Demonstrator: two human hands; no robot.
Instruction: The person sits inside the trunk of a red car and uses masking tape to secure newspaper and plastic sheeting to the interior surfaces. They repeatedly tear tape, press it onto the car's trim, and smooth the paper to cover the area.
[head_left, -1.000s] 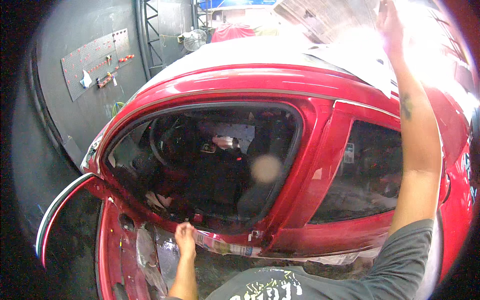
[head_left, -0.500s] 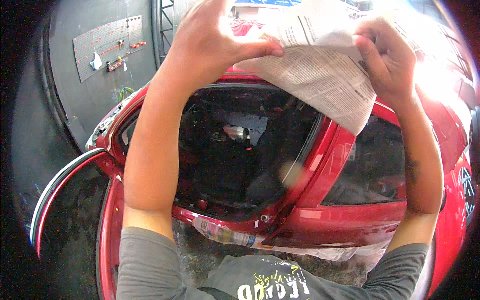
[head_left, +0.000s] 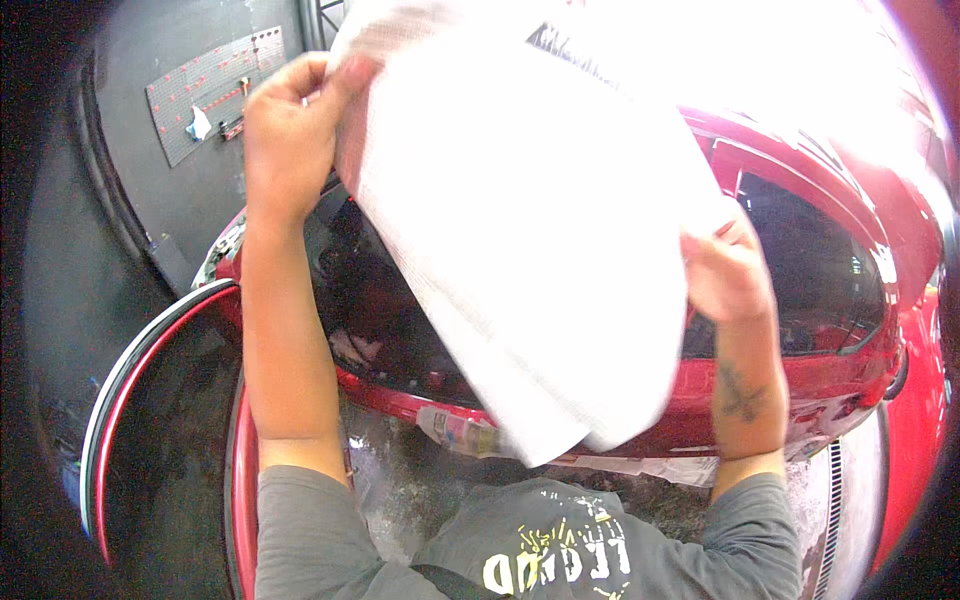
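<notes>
A large sheet of newspaper (head_left: 520, 240) hangs between my hands, washed out almost white by the bright light. My left hand (head_left: 292, 145) pinches its upper left edge between thumb and fingers. On the other side my right hand (head_left: 735, 268) is closed on the right edge, lower than the left. The sheet's lower end dangles in a folded point. Behind it stands a red car (head_left: 850, 375), whose side opening and middle pillar are mostly covered by the paper from this angle.
An open red car door (head_left: 108, 430) swings out at the left. Paper masking (head_left: 458, 430) runs along the car's lower sill. A pegboard (head_left: 180, 115) with tools hangs on the dark wall at the far left.
The newspaper has come down and spread out in front of the car opening. My left hand has moved left and slightly down; my right hand has dropped lower.
</notes>
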